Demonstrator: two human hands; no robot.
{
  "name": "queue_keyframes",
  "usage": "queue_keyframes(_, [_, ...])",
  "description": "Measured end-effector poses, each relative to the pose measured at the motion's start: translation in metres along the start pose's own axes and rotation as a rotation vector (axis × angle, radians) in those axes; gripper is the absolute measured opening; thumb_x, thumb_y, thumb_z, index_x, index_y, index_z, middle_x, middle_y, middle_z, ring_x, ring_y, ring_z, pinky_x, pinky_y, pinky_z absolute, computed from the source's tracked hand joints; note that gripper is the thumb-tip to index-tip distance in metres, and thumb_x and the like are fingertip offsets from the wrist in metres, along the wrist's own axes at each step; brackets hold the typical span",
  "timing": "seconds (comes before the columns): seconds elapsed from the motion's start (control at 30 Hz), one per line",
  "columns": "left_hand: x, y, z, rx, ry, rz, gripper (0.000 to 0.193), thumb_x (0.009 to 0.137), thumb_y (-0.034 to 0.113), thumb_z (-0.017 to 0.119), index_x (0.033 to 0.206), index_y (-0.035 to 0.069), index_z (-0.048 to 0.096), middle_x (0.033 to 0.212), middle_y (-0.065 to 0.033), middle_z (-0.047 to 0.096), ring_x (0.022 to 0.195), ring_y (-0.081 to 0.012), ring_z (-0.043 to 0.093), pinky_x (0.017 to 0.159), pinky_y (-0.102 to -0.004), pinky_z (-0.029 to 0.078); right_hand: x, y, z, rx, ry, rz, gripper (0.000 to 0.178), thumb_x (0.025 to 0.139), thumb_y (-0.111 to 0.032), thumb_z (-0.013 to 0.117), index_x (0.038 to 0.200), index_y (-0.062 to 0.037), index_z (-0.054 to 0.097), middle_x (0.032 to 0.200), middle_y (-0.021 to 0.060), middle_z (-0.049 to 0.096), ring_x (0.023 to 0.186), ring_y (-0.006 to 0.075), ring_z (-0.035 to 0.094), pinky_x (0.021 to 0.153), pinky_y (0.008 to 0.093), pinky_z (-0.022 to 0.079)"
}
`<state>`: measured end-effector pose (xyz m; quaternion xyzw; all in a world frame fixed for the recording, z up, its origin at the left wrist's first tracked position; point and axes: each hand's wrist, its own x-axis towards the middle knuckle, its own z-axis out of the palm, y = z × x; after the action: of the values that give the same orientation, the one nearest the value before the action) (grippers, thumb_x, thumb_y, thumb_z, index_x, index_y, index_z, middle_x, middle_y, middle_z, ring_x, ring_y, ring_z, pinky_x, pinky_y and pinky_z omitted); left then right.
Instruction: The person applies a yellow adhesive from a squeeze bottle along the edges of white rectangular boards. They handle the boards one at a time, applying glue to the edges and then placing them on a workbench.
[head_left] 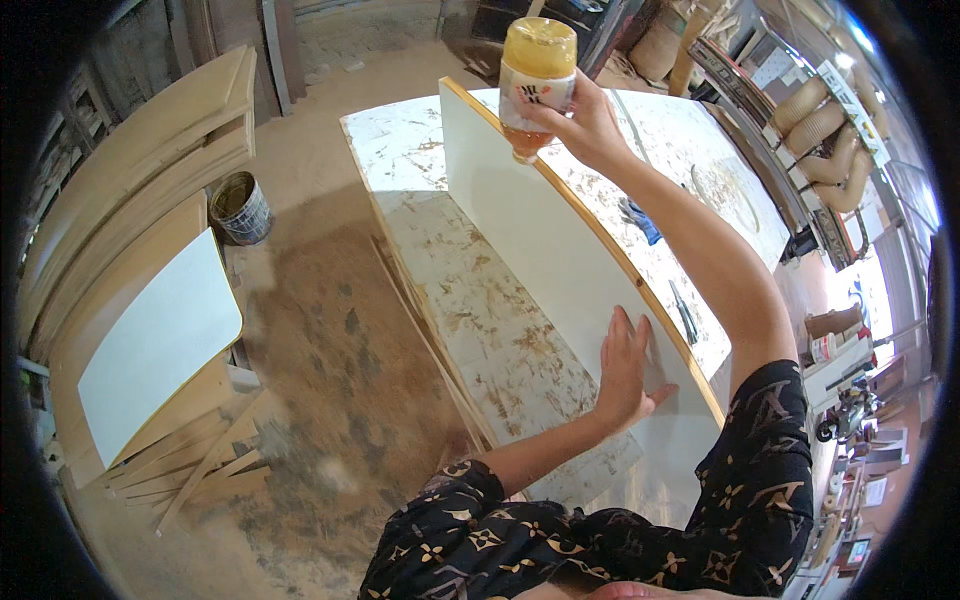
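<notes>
I stand the white board (pixel 545 250) on edge across the stained surface (pixel 480 310), its raw top edge (pixel 600 235) running away from me. My left hand (pixel 625 372) lies flat against the near face, fingers spread wide and holding nothing, only steadying. My right hand (pixel 585 125) is wrapped around an upturned glue bottle (pixel 535 85), nozzle just above the far end of that edge. I judge the job goes best if I keep the nozzle centred on the narrow edge, squeeze evenly, and press the board upright so it does not tip as my arm draws back.
</notes>
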<state>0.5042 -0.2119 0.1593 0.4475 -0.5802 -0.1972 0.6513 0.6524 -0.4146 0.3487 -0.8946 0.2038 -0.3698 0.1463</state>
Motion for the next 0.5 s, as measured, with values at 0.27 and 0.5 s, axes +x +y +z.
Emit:
queue_keyframes(0.27, [-0.003, -0.003, 0.001, -0.016, 0.037, 0.033, 0.12, 0.063, 0.023, 0.085, 0.151, 0.009, 0.005, 0.151, -0.0349, -0.001, 0.14, -0.0516, 0.007, 0.108, -0.0586, 0.017, 0.082, 0.028, 0.064, -0.098, 0.115, 0.009, 0.058, 0.078, -0.054, 0.071, 0.111, -0.0086, 0.058, 0.096, 0.008, 0.069, 0.087, 0.0209, 0.068, 0.075, 0.0328, 0.054])
queue_keyframes(0.5, [-0.003, -0.006, -0.001, -0.095, 0.043, 0.008, 0.108, 0.072, 0.022, 0.078, 0.151, 0.01, 0.005, 0.151, -0.035, -0.002, 0.14, -0.0514, 0.002, 0.109, -0.0592, 0.013, 0.138, 0.041, 0.114, -0.122, 0.256, 0.039, 0.067, 0.071, -0.065, 0.07, 0.108, -0.0103, 0.06, 0.092, 0.0068, 0.069, 0.083, 0.0213, 0.068, 0.071, 0.034, 0.051])
